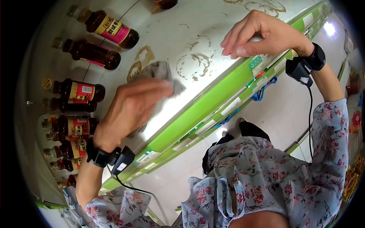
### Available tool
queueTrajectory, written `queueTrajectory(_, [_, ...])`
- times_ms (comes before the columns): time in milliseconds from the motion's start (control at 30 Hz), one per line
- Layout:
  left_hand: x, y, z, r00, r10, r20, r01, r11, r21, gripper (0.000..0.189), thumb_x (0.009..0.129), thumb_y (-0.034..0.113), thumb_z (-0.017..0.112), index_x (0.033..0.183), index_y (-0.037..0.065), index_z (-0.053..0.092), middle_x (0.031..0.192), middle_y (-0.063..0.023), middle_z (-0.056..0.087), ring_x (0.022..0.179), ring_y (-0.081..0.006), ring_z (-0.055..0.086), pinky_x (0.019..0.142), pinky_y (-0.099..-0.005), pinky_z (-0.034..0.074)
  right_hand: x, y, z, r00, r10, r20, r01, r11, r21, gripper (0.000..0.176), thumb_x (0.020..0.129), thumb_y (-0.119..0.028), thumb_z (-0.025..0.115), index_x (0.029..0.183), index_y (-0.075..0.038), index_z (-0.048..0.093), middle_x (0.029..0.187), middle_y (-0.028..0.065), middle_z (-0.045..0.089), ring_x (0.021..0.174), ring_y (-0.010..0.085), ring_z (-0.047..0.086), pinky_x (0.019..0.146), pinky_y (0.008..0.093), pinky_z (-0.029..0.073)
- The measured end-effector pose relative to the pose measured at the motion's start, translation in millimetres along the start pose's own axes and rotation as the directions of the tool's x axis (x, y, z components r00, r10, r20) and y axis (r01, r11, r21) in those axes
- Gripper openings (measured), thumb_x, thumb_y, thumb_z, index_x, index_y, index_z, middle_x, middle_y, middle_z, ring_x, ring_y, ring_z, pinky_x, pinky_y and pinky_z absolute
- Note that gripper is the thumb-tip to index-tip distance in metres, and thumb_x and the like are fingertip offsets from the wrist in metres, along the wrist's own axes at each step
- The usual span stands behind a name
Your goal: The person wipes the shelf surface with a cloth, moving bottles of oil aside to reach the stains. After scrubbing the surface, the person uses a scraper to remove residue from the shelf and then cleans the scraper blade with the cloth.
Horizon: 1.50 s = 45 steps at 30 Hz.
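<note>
On the white shelf (pixel 159 114), my left hand (pixel 131 104) is blurred by motion, its fingers closed on a crumpled grey cloth (pixel 157 71). Part of the cloth shows beyond the fingers and part below the hand. Brown ring-shaped stains (pixel 201 62) mark the shelf to the right of the cloth, and another brown stain (pixel 142 57) lies just beyond it. My right hand (pixel 247 40) hovers at or just over the shelf's front edge, fingers loosely bent, with a gap between thumb and fingers and nothing seen in it.
Several dark sauce bottles (pixel 81 91) stand along the left side, the upper ones (pixel 114 30) nearer the stains. A green price-label rail (pixel 190 110) runs along the shelf front. Blue hooks or straps (pixel 259 93) hang below it. Wrist devices with cables are on both arms.
</note>
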<state>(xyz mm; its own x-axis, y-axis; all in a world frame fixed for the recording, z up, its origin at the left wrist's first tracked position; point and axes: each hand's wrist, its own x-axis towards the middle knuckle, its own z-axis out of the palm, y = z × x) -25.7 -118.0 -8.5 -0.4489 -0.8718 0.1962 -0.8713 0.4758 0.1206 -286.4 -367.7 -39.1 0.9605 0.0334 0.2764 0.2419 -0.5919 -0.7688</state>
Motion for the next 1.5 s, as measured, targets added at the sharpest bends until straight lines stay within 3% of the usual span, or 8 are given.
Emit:
queueTrajectory(433, [17, 5, 6, 0.988, -0.149, -0.026, 0.148, 0.988, -0.045, 0.039, 0.077, -0.015, 0.061, 0.108, 0.004, 0.076, 0.112, -0.0147, 0.074, 0.099, -0.0316, 0.072, 0.087, -0.0364, 0.059, 2, 4, -6, 0.997, -0.018, 0.075, 0.023, 0.998, -0.064, 0.012, 0.09, -0.007, 0.07, 0.09, 0.002, 0.079, 0.102, 0.0162, 0.076, 0.111, 0.0317, 0.068, 0.096, 0.0412, 0.054])
queueTrajectory(633, [20, 16, 3, 0.996, -0.083, 0.025, 0.086, 0.985, -0.149, 0.039, 0.076, -0.014, 0.064, 0.107, 0.006, 0.076, 0.11, -0.0135, 0.074, 0.099, -0.03, 0.072, 0.087, -0.0355, 0.059, 0, 6, -7, 0.998, -0.024, 0.061, 0.025, 0.999, -0.023, 0.018, 0.091, -0.014, 0.072, 0.089, 0.002, 0.079, 0.101, 0.0165, 0.076, 0.111, 0.033, 0.068, 0.097, 0.0419, 0.054])
queueTrajectory(733, [36, -4, -5, 0.965, -0.253, 0.064, 0.254, 0.967, -0.007, 0.035, 0.077, -0.014, 0.065, 0.106, 0.004, 0.076, 0.109, -0.0125, 0.075, 0.101, -0.0284, 0.072, 0.09, -0.0353, 0.059, -3, -1, -14, 0.993, -0.037, 0.112, 0.022, 0.991, 0.13, 0.019, 0.094, -0.009, 0.071, 0.111, -0.002, 0.077, 0.114, 0.0157, 0.075, 0.112, 0.0256, 0.069, 0.098, 0.0338, 0.054])
queueTrajectory(833, [25, 11, 1, 0.997, -0.073, 0.018, 0.075, 0.994, -0.084, 0.032, 0.079, -0.013, 0.067, 0.105, 0.003, 0.076, 0.108, -0.0131, 0.075, 0.1, -0.0285, 0.073, 0.086, -0.0346, 0.059, -3, -4, -9, 0.999, 0.023, 0.035, -0.027, 0.992, 0.123, 0.014, 0.092, -0.009, 0.074, 0.102, -0.001, 0.079, 0.109, 0.0166, 0.076, 0.115, 0.026, 0.068, 0.1, 0.0345, 0.053])
queueTrajectory(967, [32, -1, 0, 0.988, -0.148, 0.041, 0.152, 0.978, -0.14, 0.032, 0.079, -0.014, 0.067, 0.105, 0.003, 0.076, 0.106, -0.014, 0.075, 0.095, -0.0289, 0.074, 0.082, -0.033, 0.058, -5, 1, -9, 0.998, 0.02, 0.057, -0.028, 0.991, 0.128, 0.015, 0.092, -0.01, 0.074, 0.104, -0.001, 0.079, 0.11, 0.0161, 0.076, 0.114, 0.0265, 0.068, 0.1, 0.0354, 0.053])
queueTrajectory(1200, [34, -10, 6, 0.993, -0.103, -0.05, 0.11, 0.979, 0.17, 0.028, 0.082, -0.011, 0.065, 0.105, 0.001, 0.075, 0.109, -0.0149, 0.074, 0.097, -0.0304, 0.073, 0.084, -0.0338, 0.058, -4, 0, -11, 0.997, 0.052, 0.058, -0.058, 0.993, 0.1, 0.017, 0.093, -0.013, 0.074, 0.105, -0.001, 0.079, 0.11, 0.0163, 0.076, 0.114, 0.0262, 0.068, 0.099, 0.0348, 0.053])
queueTrajectory(1367, [35, 17, 0, 0.994, -0.105, 0.042, 0.109, 0.985, -0.135, 0.036, 0.077, -0.015, 0.066, 0.106, 0.004, 0.077, 0.11, -0.0129, 0.075, 0.097, -0.0278, 0.073, 0.081, -0.0333, 0.059, -4, -3, -12, 0.996, 0.069, 0.06, -0.075, 0.992, 0.101, 0.018, 0.094, -0.013, 0.074, 0.106, -0.001, 0.078, 0.111, 0.0159, 0.076, 0.114, 0.0248, 0.068, 0.099, 0.0339, 0.053])
queueTrajectory(1500, [38, -14, 3, 0.994, -0.107, 0.033, 0.108, 0.994, -0.035, 0.038, 0.077, -0.015, 0.065, 0.108, 0.004, 0.076, 0.112, -0.0119, 0.075, 0.099, -0.0277, 0.073, 0.082, -0.0355, 0.059, -2, 4, -13, 0.996, 0.06, 0.073, -0.069, 0.988, 0.138, 0.019, 0.094, -0.014, 0.074, 0.107, -0.001, 0.078, 0.112, 0.0152, 0.076, 0.114, 0.0236, 0.068, 0.097, 0.0328, 0.053])
